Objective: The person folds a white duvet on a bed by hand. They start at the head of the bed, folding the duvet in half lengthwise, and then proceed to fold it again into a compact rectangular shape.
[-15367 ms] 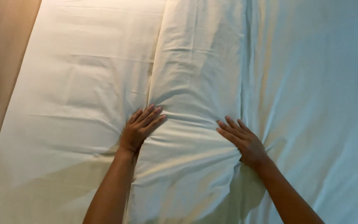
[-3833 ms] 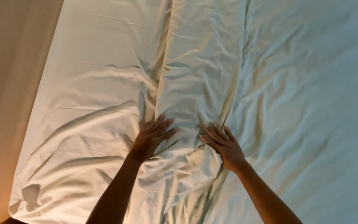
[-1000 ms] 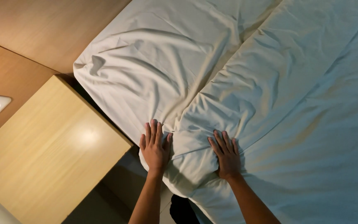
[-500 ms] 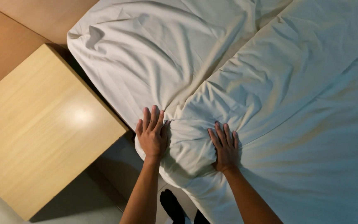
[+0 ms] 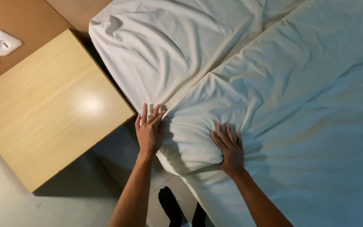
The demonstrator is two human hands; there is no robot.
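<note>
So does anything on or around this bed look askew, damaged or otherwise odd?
Nothing damaged or spilled. The white sheet is creased, and a bulging fold at the bed edge lies under the left hand and right hand. The wooden bedside table sits squarely.

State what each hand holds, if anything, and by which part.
Nothing is gripped. The left hand lies flat on the side edge of the white sheet; the right hand presses flat on the folded end of its upper layer.

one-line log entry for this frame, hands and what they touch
left hand: flat, pillow edge | right hand: flat on pillow | beside: wooden nightstand | under: white bedsheet
</note>
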